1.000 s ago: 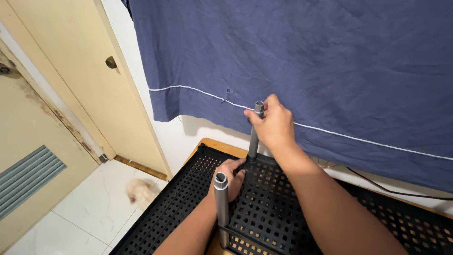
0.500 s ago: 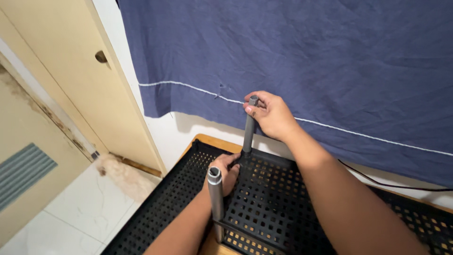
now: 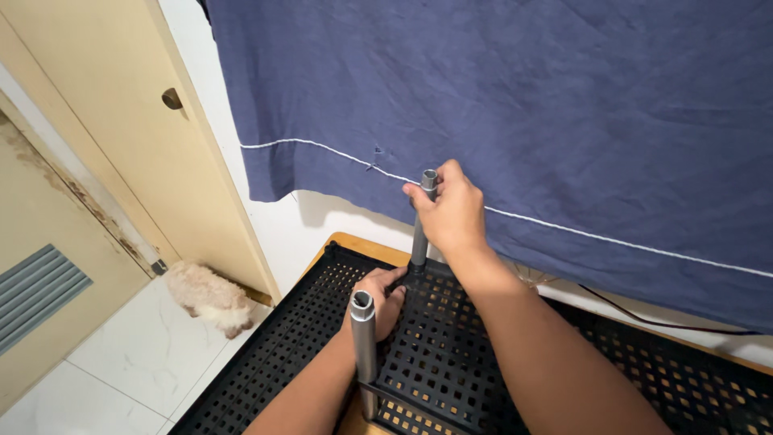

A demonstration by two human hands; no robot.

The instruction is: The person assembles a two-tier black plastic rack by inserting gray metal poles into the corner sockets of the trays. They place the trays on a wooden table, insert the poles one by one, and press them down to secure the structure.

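Blue cloth (image 3: 515,105) hangs close behind our right hand (image 3: 452,211), its white-stitched hem at knuckle level; little room backward. Open tiled floor (image 3: 121,362) to our left; a fluffy pale animal (image 3: 208,296) lies beside the door (image 3: 121,137). Black perforated shelf (image 3: 451,354) lies flat beneath. Grey tube (image 3: 418,234) stands upright at the shelf's corner; right hand clamped around its top, left hand (image 3: 380,296) closed about its base. A second grey tube (image 3: 363,338) stands nearer us, untouched.
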